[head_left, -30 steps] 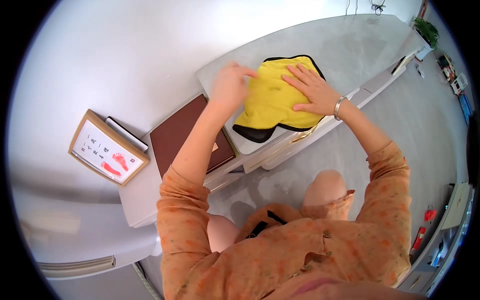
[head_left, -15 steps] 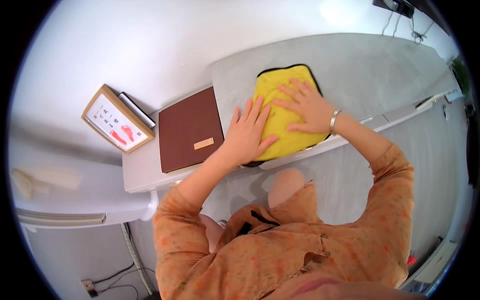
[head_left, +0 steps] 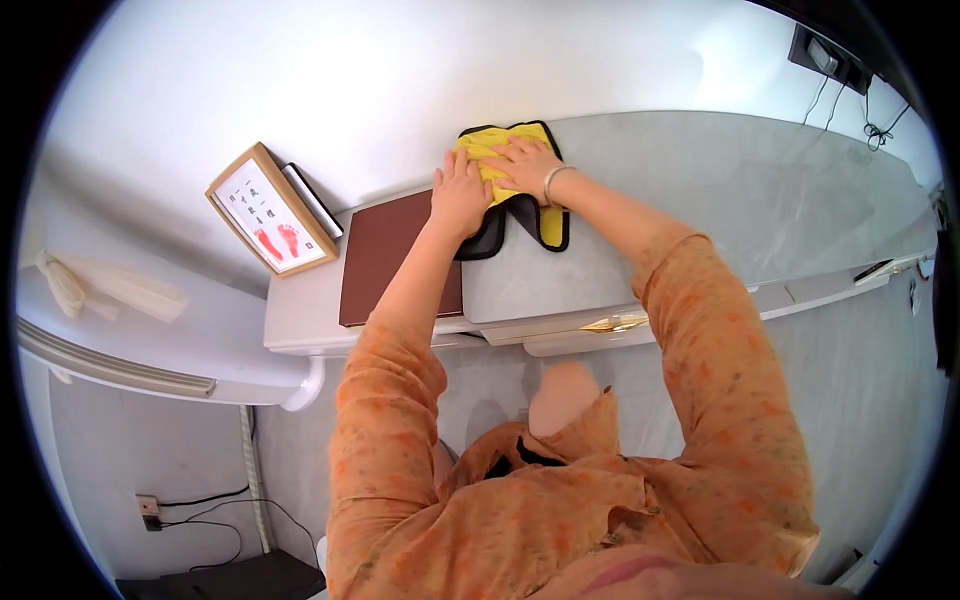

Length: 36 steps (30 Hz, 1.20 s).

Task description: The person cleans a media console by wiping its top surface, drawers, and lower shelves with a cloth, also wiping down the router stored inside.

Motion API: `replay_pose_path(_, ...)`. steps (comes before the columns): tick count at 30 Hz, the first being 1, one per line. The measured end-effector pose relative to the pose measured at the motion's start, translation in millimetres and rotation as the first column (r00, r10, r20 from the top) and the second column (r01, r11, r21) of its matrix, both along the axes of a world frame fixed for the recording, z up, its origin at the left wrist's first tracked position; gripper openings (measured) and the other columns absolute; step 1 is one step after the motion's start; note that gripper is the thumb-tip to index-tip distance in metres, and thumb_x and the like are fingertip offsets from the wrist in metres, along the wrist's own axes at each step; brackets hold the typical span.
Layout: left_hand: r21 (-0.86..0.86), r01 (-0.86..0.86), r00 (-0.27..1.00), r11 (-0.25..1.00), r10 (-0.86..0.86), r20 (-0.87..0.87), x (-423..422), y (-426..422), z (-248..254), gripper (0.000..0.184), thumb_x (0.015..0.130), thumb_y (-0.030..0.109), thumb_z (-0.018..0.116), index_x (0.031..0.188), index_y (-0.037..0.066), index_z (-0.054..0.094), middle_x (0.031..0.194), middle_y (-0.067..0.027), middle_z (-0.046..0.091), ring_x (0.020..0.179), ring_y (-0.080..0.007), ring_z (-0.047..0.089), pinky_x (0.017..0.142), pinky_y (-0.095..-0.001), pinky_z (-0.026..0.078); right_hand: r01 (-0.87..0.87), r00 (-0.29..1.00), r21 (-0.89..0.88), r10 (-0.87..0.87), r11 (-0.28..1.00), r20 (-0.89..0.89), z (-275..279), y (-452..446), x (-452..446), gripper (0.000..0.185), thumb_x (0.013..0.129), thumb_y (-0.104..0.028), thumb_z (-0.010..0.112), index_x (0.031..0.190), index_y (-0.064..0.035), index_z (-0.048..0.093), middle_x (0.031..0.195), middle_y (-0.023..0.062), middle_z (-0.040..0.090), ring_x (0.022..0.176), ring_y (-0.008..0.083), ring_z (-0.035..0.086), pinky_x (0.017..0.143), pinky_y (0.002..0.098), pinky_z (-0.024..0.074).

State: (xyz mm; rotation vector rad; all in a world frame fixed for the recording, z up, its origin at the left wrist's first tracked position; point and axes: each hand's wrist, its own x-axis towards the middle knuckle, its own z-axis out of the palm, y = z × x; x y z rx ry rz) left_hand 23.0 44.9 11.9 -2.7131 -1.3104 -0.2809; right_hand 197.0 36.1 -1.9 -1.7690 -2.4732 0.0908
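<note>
A yellow cleaning cloth (head_left: 475, 141) with black edging and a dark grey underside is bunched on the grey cabinet top (head_left: 690, 190), up against the wall. My left hand (head_left: 462, 195) presses on its left side, fingers stretched out. Beside it, my right hand (head_left: 522, 167) lies on the upper middle with fingers spread, a silver bangle on the wrist. The cloth's near edge is folded, showing grey lining and a yellow corner. A dark brown album-like book (head_left: 385, 255) lies left of the cloth, partly behind my left forearm.
A wooden frame with red footprints (head_left: 275, 215) leans by the wall on the lower left section, a dark-edged flat object (head_left: 313, 200) behind it. A white rounded appliance (head_left: 180, 320) stands at left. Cables (head_left: 845, 105) hang at upper right; a drawer with a gold handle (head_left: 612, 325) faces me.
Both hands have pushed the cloth away from me to the wall. It was spread nearly flat near the front edge and is now crumpled and folded.
</note>
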Motion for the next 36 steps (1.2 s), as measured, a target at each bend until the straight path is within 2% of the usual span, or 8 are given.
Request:
replay_pose_path(3, 0.107, 0.187, 0.976, 0.976, -0.197, 0.09, 21.0, 26.9, -52.3, 0.056, 0.096, 0.035, 0.049, 0.137, -0.003, 0.04, 0.148, -0.0259, 0.033, 0.14, -0.0418, 0.029, 0.112, -0.0526, 0.028, 0.043, 0.998, 0.028, -0.044, 0.999, 0.052, 0.7, -25.5, 34.8, 0.059, 0.098, -0.05, 0.041, 0.15, -0.0246, 0.031, 0.156, 0.0083, 0.027, 0.144, 0.0352, 0.022, 0.116, 0.0491, 0.0186)
replay_pose_path(4, 0.1, 0.188, 0.976, 0.977, -0.197, 0.089, 33.0, 19.7, -53.9, 0.056, 0.096, 0.035, 0.049, 0.137, -0.003, 0.04, 0.148, -0.0259, 0.033, 0.14, -0.0418, 0.029, 0.112, -0.0526, 0.028, 0.064, 0.996, 0.049, -0.067, 0.997, 0.062, 0.8, -38.6, 52.2, 0.059, 0.097, -0.05, 0.041, 0.15, -0.0245, 0.031, 0.157, 0.0085, 0.026, 0.144, 0.0357, 0.022, 0.116, 0.0489, 0.0186)
replay_pose_path(6, 0.057, 0.308, 0.938, 0.95, -0.313, 0.149, 63.7, -4.4, -52.6, 0.062, 0.096, 0.039, 0.048, 0.141, -0.002, 0.036, 0.15, -0.0269, 0.03, 0.14, -0.0424, 0.028, 0.113, -0.0516, 0.026, 0.028, 0.996, 0.235, -0.048, 0.971, 0.076, -57.8, -33.2, 121.7, 0.064, 0.094, -0.057, 0.042, 0.15, -0.0264, 0.033, 0.158, 0.0064, 0.024, 0.146, 0.0341, 0.019, 0.116, 0.052, 0.016)
replay_pose_path(11, 0.065, 0.469, 0.863, 0.881, -0.472, 0.181, 142.5, -65.1, -54.5, 0.067, 0.095, 0.046, 0.046, 0.144, 0.001, 0.036, 0.151, -0.0274, 0.029, 0.141, -0.043, 0.026, 0.114, -0.0527, 0.023, 0.1, 0.993, 0.232, -0.113, 0.968, 0.044, -43.9, -127.2, 203.4, 0.063, 0.092, -0.055, 0.049, 0.147, -0.0254, 0.038, 0.157, 0.0077, 0.026, 0.144, 0.0359, 0.02, 0.116, 0.0521, 0.0172)
replay_pose_path(20, -0.155, 0.659, 0.75, 0.736, -0.627, 0.208, 108.0, -141.4, 17.5, 0.068, 0.093, 0.045, 0.052, 0.144, 0.002, 0.038, 0.15, -0.0283, 0.028, 0.141, -0.0451, 0.025, 0.114, -0.0534, 0.021, 0.209, 0.977, 0.145, -0.212, 0.967, 0.002, 24.9, -242.2, 147.7, 0.062, 0.092, -0.052, 0.053, 0.145, -0.0211, 0.041, 0.154, 0.011, 0.03, 0.142, 0.0381, 0.022, 0.115, 0.0534, 0.0194)
replay_pose_path(26, -0.159, 0.751, 0.66, 0.64, -0.734, 0.163, 78.7, -132.7, 7.2, 0.072, 0.091, 0.043, 0.056, 0.146, 0.003, 0.034, 0.152, -0.0275, 0.024, 0.141, -0.0445, 0.024, 0.114, -0.0528, 0.022, 0.235, 0.972, 0.212, -0.227, 0.949, -0.059, 11.4, -258.5, 110.0, 0.063, 0.091, -0.052, 0.053, 0.143, -0.0182, 0.043, 0.154, 0.0107, 0.031, 0.142, 0.0372, 0.023, 0.115, 0.0527, 0.0209)
replay_pose_path(31, -0.123, 0.803, 0.594, 0.583, -0.799, 0.093, 128.4, -99.7, -0.2, 0.071, 0.091, 0.043, 0.055, 0.147, 0.006, 0.033, 0.154, -0.0249, 0.024, 0.142, -0.043, 0.023, 0.114, -0.0524, 0.023, 0.36, 0.933, 0.232, -0.343, 0.904, -0.112, 0.0, -256.7, 132.4, 0.063, 0.091, -0.053, 0.053, 0.143, -0.0188, 0.043, 0.153, 0.0095, 0.032, 0.143, 0.0341, 0.024, 0.115, 0.0518, 0.0216)
replay_pose_path(36, -0.024, 0.866, 0.498, 0.499, -0.859, 0.115, 242.2, -58.3, -22.1, 0.067, 0.093, 0.049, 0.05, 0.146, 0.009, 0.038, 0.154, -0.0208, 0.028, 0.142, -0.0376, 0.026, 0.114, -0.0508, 0.025, 0.64, 0.756, 0.233, -0.654, 0.732, -0.022, -11.5, -250.3, 196.7, 0.058, 0.096, -0.052, 0.043, 0.146, -0.0234, 0.039, 0.156, 0.0049, 0.031, 0.144, 0.032, 0.023, 0.116, 0.0491, 0.019)
